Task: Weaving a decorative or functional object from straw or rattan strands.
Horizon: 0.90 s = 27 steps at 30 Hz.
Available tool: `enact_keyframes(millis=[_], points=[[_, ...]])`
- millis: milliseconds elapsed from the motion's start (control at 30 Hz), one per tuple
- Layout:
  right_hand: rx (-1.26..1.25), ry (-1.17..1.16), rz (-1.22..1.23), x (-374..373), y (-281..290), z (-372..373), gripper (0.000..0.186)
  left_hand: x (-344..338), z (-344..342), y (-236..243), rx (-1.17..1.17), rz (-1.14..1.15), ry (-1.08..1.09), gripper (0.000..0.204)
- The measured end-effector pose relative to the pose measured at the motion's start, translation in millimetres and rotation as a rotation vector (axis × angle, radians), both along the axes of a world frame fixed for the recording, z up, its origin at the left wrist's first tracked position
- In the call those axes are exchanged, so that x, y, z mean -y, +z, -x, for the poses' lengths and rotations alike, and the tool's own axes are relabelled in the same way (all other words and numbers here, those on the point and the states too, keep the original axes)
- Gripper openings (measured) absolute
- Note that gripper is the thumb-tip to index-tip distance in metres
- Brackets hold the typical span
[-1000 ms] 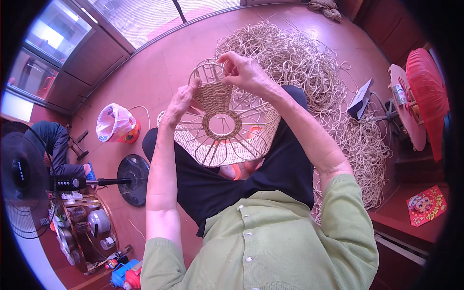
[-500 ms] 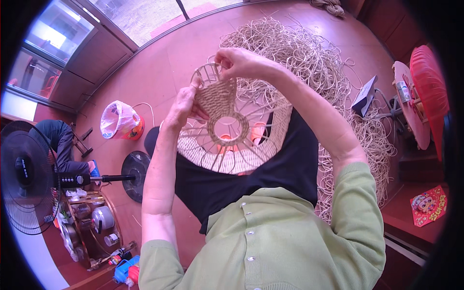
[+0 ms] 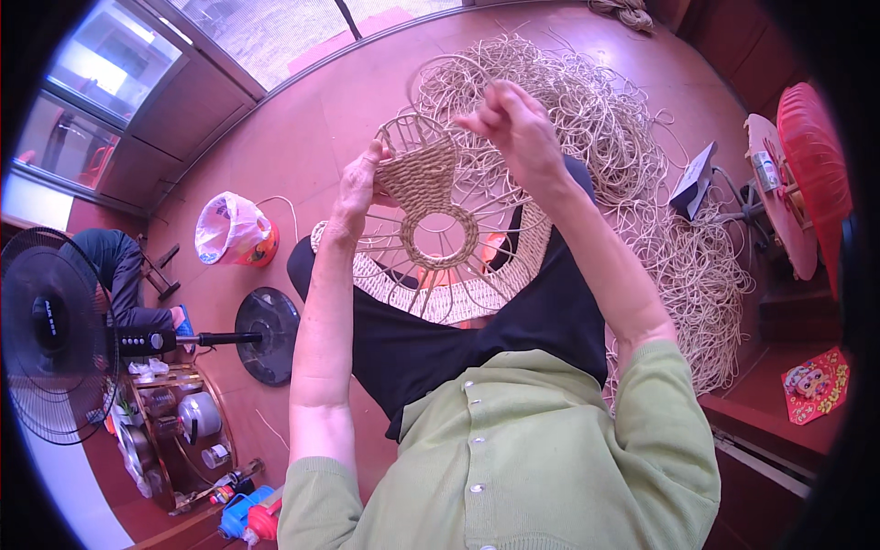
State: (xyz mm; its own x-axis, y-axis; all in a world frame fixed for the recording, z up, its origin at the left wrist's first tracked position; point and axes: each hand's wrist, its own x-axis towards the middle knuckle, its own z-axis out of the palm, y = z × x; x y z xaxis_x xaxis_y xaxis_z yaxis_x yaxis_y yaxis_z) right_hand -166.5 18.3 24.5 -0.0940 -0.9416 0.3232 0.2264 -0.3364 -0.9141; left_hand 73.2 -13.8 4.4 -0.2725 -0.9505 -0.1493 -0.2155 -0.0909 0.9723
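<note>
A wide heap of pale cane strands [image 3: 642, 174] covers the red floor [image 3: 302, 119] beyond the person's knees, spreading to the right; a black standing fan [image 3: 55, 335] rises at the left edge, its round base [image 3: 267, 323] beside the person's dark trouser leg; a red round fan [image 3: 811, 174] stands at the far right; a pink plastic bag [image 3: 229, 229] sits over an orange bucket on the floor at the left. A half-woven basket frame [image 3: 435, 234] with bare spokes is held up over the lap; the left hand [image 3: 356, 188] clasps its left rim, fingers closed round it; the right hand [image 3: 513, 124] is raised above, fingertips pinched on a thin cane strand [image 3: 440, 69] looping over the frame.
</note>
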Motion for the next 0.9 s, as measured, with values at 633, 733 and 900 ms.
enact_keyframes(millis=[633,733,900], points=[[0.584,-0.101,0.176,-73.4,86.3,98.3,0.020,10.4,-6.0,-3.9,-0.333,-0.025,-0.066,0.036],[-0.399,-0.523,0.354,-29.8,57.6,45.2,0.016,20.4,1.9,-1.7,-0.531,-0.131,-0.146,0.022],[-1.003,-0.451,0.438,18.8,1.2,-47.1,0.018,21.8,7.7,-5.6,-0.560,-0.186,-0.117,0.023]])
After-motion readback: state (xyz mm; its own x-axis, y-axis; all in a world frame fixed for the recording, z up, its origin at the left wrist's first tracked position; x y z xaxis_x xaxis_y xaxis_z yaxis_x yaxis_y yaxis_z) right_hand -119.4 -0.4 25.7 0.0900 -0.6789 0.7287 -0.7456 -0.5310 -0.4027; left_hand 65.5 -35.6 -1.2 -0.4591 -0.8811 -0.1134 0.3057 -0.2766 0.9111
